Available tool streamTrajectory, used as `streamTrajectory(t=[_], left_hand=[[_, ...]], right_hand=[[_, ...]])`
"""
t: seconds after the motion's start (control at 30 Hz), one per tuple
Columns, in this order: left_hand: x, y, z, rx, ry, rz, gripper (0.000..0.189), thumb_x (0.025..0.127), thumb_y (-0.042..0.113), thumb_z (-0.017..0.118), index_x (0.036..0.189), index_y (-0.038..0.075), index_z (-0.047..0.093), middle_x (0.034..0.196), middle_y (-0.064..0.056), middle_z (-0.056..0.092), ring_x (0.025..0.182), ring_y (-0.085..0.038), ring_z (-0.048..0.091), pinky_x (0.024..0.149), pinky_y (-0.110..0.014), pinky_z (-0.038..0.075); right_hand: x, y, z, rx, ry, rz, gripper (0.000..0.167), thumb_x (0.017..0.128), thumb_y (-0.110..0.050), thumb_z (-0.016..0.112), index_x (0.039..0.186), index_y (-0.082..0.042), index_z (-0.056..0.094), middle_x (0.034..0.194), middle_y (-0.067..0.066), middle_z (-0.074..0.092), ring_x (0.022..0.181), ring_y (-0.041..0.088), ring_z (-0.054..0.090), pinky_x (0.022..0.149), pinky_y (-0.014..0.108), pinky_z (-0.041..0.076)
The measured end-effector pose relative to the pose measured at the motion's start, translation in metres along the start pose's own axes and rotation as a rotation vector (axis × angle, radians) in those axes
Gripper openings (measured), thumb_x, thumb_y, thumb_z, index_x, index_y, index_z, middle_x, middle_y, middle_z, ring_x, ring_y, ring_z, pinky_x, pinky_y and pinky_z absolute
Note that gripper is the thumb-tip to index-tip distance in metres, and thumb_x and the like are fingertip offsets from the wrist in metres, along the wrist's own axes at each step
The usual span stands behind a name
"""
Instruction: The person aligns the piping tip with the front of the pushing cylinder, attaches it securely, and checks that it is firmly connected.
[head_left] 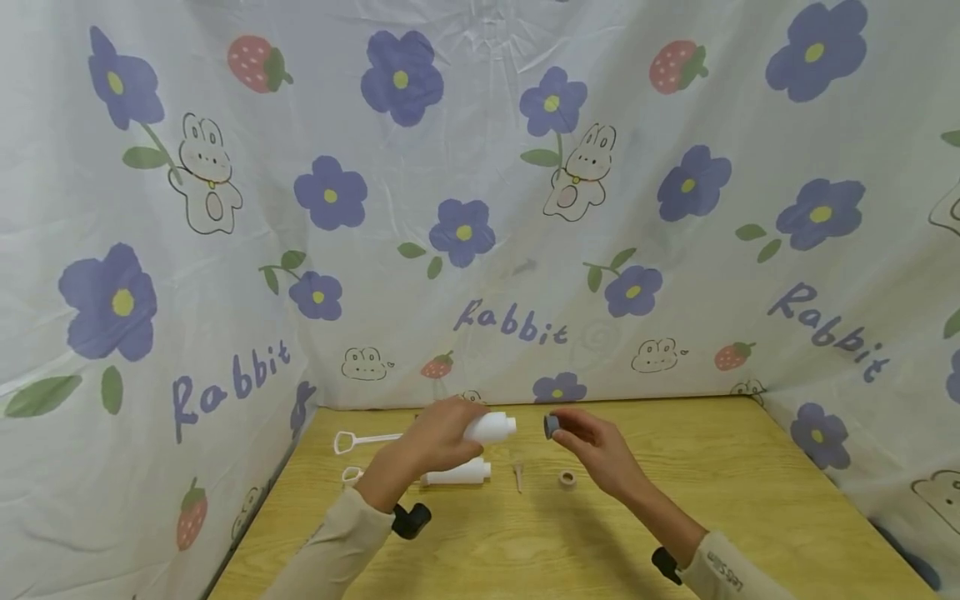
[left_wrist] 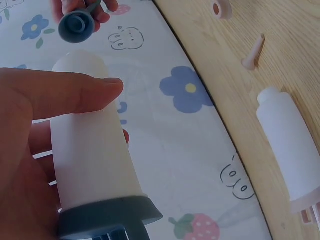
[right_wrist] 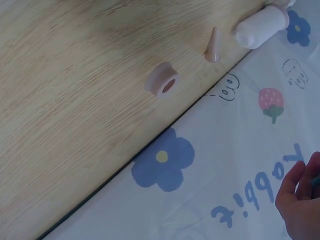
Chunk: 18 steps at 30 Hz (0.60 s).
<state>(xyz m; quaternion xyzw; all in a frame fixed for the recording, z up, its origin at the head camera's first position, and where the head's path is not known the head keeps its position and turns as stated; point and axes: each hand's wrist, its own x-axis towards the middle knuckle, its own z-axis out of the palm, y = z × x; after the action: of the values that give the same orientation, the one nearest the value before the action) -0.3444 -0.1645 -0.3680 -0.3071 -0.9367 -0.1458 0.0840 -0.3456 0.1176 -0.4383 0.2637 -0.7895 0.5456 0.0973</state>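
My left hand grips the barrel of a white piping syringe, held level above the table with its narrow end towards the right. In the left wrist view the barrel has a blue-grey collar at its back end. A white loop-handled plunger sticks out to the left. Opposite that narrow end, a short gap away, my right hand pinches a blue-grey screw cap. The cap's round open side shows in the left wrist view.
Below on the wooden table lies a second white syringe with a pink collar. To its right are a small pink cone nozzle and a pink ring cap. A printed curtain hangs along the back and sides.
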Motion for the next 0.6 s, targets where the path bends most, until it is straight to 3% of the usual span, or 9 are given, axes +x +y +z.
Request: streamTrajectory(t=[0.33,0.6], left_hand=[[0.010,0.017,0.006,0.044,-0.010,0.053,0.035,0.085,0.016,0.076,0.120,0.011,0.072,0.109,-0.005,0.076,0.096,-0.023,0.069,0.085,-0.043,0.056],[0.018,0.024,0.009,0.086,-0.035,0.030,0.040,0.089,0.019,0.076,0.127,0.011,0.070,0.115,-0.006,0.075,0.099,-0.024,0.068,0.084,-0.043,0.056]], right_hand=[[0.005,-0.004,0.011,0.010,-0.020,-0.004,0.037,0.103,-0.023,0.064,0.137,-0.008,0.064,0.128,0.013,0.071,0.117,0.032,0.068,0.097,0.026,0.054],[0.006,-0.004,0.014,0.004,-0.023,0.014,0.038,0.103,-0.025,0.065,0.138,-0.010,0.064,0.134,0.012,0.069,0.123,0.032,0.066,0.099,0.027,0.053]])
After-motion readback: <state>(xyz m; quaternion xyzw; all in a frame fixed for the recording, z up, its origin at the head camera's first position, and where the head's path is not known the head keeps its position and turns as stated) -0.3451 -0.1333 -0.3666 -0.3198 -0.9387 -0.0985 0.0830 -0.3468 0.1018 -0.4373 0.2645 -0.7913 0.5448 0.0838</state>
